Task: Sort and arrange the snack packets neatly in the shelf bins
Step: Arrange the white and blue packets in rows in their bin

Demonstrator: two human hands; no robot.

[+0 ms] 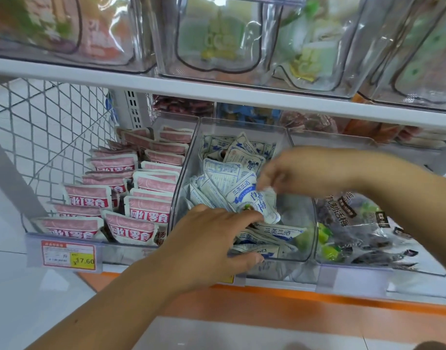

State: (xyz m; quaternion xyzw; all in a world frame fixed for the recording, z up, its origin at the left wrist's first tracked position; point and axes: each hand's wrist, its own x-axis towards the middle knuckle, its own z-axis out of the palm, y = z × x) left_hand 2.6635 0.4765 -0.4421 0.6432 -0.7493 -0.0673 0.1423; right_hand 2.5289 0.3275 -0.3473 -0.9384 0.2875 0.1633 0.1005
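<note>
Both hands in clear bin; right hand pinching blue-white packet.

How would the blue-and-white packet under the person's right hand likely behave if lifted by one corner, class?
The blue-and-white packet would probably flop, since it looks like a thin film pouch with crimped edges. It is likely light: similar packets lie loosely heaped in the clear bin. Its glossy surface may be slippery, so the right hand might need a firm pinch.
</note>
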